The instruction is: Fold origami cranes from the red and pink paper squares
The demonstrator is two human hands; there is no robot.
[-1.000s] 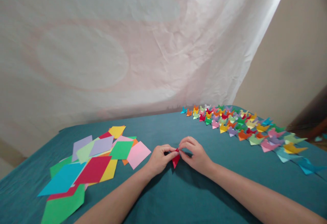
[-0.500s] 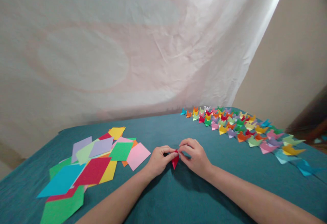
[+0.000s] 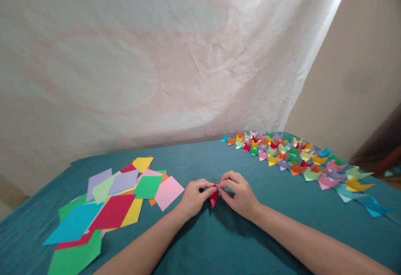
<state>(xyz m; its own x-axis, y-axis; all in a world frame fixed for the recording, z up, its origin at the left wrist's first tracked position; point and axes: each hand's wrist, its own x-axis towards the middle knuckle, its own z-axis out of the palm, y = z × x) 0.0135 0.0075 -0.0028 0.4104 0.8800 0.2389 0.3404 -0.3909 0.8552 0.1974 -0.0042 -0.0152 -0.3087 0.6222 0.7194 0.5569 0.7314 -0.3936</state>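
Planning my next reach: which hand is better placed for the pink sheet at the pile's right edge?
The left hand, likely: it is close to the pink sheet, whereas the right hand is on the far side of the folded red paper. Both have fingertips on that paper, though.

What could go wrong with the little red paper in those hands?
The red paper is small and pinched in the left hand, with the right hand at its top, so it might tear or crease crookedly. The left forearm is near loose, overlapping sheets, so a bump could scatter them. The folded bird shapes crowd together, so one nudge might knock several.
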